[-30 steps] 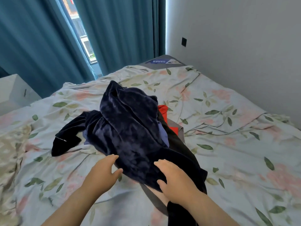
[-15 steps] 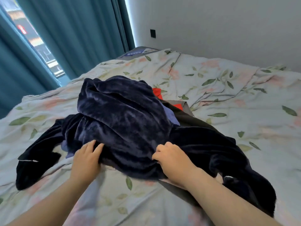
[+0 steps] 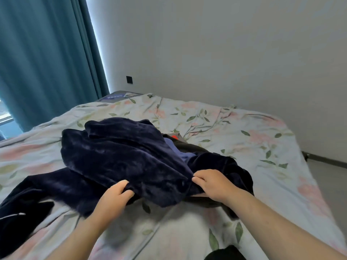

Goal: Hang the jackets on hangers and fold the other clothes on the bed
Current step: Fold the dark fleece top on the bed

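A teal curtain (image 3: 47,62) is seen at far left; the navy jacket (image 3: 122,156) is heaped on the floral bed (image 3: 253,139), one sleeve (image 3: 28,201) trailed towards the left edge; its near hem is gripped by the left hand (image 3: 112,198), thumb above and fingers curled beneath; further right the hem is pinched by the right hand (image 3: 213,184), fingers curled; a blue cloth (image 3: 175,148) and a red scrap (image 3: 174,136) are partly covered behind the jacket.
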`<state>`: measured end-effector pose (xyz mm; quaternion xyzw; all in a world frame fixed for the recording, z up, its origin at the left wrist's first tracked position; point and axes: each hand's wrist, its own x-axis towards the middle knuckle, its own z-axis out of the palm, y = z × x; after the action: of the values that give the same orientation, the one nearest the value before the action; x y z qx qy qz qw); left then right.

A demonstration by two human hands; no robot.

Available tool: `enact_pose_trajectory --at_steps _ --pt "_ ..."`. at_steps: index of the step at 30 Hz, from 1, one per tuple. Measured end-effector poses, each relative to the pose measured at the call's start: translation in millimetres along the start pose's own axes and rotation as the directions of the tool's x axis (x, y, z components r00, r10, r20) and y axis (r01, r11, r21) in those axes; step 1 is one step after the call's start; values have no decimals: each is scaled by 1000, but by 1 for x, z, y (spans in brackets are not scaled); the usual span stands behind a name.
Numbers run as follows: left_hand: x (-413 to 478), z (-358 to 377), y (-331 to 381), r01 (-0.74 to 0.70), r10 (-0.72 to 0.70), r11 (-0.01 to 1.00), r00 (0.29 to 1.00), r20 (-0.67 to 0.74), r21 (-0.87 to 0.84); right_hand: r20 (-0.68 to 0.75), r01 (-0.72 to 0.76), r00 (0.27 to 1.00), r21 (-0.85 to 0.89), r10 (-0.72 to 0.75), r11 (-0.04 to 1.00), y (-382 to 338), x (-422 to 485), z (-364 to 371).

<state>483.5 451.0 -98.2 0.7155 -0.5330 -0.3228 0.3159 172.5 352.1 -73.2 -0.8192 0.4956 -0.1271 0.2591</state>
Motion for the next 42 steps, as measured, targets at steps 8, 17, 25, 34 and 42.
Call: enact_pose_trajectory --at_steps 8,17,25,34,42 --pt "-63 67 -12 -299 -99 845 728 679 444 421 -213 868 -161 262 964 31 -67 -8" --pt "-12 47 28 -122 72 953 981 181 279 170 -158 975 68 145 985 39 -41 14" --pt "65 -30 -12 199 -111 910 962 -249 363 168 -179 979 433 116 883 -17 5 69" --pt "85 -58 -36 380 -252 870 890 -379 315 236 -276 955 496 178 824 28 -18 26" --pt "61 -54 -66 496 -493 867 838 -234 -50 116 -365 929 126 352 922 92 -43 -12"
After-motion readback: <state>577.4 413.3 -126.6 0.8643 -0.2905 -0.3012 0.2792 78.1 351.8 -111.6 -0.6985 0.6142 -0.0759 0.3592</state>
